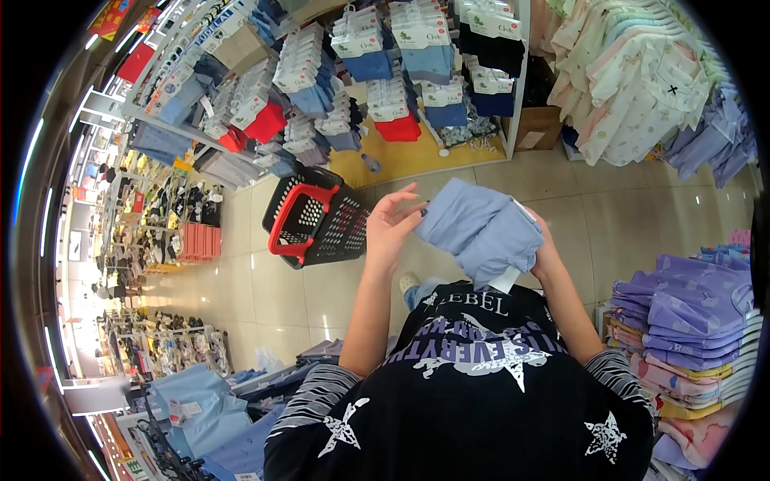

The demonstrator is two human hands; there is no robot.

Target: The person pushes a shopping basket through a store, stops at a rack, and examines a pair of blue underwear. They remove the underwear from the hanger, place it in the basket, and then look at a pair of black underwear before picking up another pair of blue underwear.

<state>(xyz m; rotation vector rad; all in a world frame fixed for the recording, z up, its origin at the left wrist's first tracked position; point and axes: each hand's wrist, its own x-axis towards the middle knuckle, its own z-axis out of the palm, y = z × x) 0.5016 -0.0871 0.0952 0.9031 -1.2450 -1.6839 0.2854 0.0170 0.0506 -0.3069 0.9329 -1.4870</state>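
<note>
A folded light blue garment point(481, 231) is held up in front of my chest, with a white tag showing at its lower edge. My right hand point(543, 244) grips it along its right side, the fingers partly hidden behind the cloth. At its upper left corner is my left hand point(395, 220), thumb and forefinger closed on the edge of the fabric while the other fingers are loosely bent.
A black basket point(349, 228) with a red handle stands on the tiled floor to the left. Ahead, packaged garments hang on a rack point(520, 80). Hanging pajamas point(642, 96) are at upper right, stacked purple clothes point(694, 297) at right, and blue clothes point(200, 405) at lower left.
</note>
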